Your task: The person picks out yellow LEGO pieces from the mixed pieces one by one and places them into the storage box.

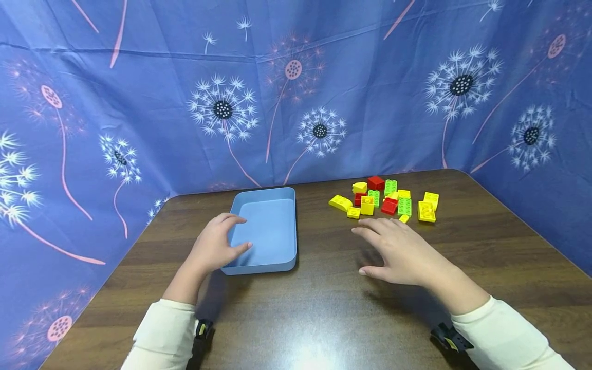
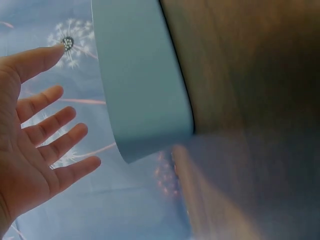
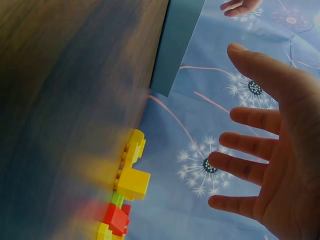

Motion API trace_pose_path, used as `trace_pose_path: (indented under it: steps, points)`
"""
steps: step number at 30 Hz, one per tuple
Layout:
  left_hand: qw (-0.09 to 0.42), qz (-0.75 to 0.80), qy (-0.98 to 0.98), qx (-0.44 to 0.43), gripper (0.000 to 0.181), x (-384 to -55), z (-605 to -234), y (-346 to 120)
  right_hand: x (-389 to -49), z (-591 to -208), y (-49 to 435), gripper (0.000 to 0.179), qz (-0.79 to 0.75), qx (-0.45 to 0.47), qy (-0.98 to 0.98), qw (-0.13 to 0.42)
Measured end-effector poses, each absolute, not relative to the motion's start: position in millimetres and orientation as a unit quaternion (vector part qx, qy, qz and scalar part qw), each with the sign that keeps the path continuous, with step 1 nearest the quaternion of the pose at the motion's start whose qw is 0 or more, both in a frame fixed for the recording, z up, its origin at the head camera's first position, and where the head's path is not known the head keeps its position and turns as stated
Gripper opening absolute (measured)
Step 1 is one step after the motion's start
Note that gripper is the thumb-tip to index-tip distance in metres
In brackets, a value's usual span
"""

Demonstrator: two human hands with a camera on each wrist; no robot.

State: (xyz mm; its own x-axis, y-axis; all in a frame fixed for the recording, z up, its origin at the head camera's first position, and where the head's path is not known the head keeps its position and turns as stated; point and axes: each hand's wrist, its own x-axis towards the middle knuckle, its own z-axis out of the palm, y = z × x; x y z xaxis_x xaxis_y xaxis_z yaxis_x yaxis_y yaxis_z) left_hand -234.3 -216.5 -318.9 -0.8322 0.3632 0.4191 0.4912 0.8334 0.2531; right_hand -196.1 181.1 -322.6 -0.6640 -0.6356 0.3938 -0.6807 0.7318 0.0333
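My left hand (image 1: 215, 244) hovers at the left wall of a shallow blue tray (image 1: 296, 246), with thumb and fingers spread and nothing held. In the left wrist view the same hand (image 2: 35, 130) shows apart from the tray's outer wall (image 2: 142, 85). Over the table, just in front of a cluster of toy building bricks, is my right hand (image 1: 402, 252), its fingers loosely extended and holding nothing. Yellow bricks (image 1: 367, 205), red bricks (image 1: 389, 206) and green bricks (image 1: 404, 207) lie close together there. The right wrist view shows this hand (image 3: 280, 160) clear of the bricks.
The brown wooden table (image 1: 319, 293) carries both tray and bricks. Behind it hangs a blue cloth (image 1: 379, 103) printed with dandelions, reaching round both sides. Two yellow bricks (image 1: 426, 211) sit slightly apart at the cluster's right. Dark straps (image 1: 450, 337) circle the sleeved wrists.
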Motion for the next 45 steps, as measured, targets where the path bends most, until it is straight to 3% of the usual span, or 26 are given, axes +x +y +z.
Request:
trace_pose_path:
  steps: [16,32,39,45]
  points:
    - [0.138,-0.190,-0.951,-0.201,0.058,-270.0,-328.0,-236.2,-195.3,-323.0,178.1,0.073,0.066,0.363,-0.911,0.185]
    - [-0.067,-0.458,-0.886,-0.001,0.068,-307.9,-339.8,-270.3,-196.7,-324.2,179.2,0.073,0.063,0.363,-0.910,0.190]
    - [-0.187,-0.502,-0.845,0.010,0.073,-308.0,-338.2,-280.4,-196.2,-324.1,178.5,0.072,0.065,0.366,-0.908,0.192]
    - [-0.221,-0.524,-0.823,0.015,0.071,-306.5,-343.7,-287.7,-196.1,-327.1,177.7,0.071,0.069,0.365,-0.911,0.180]
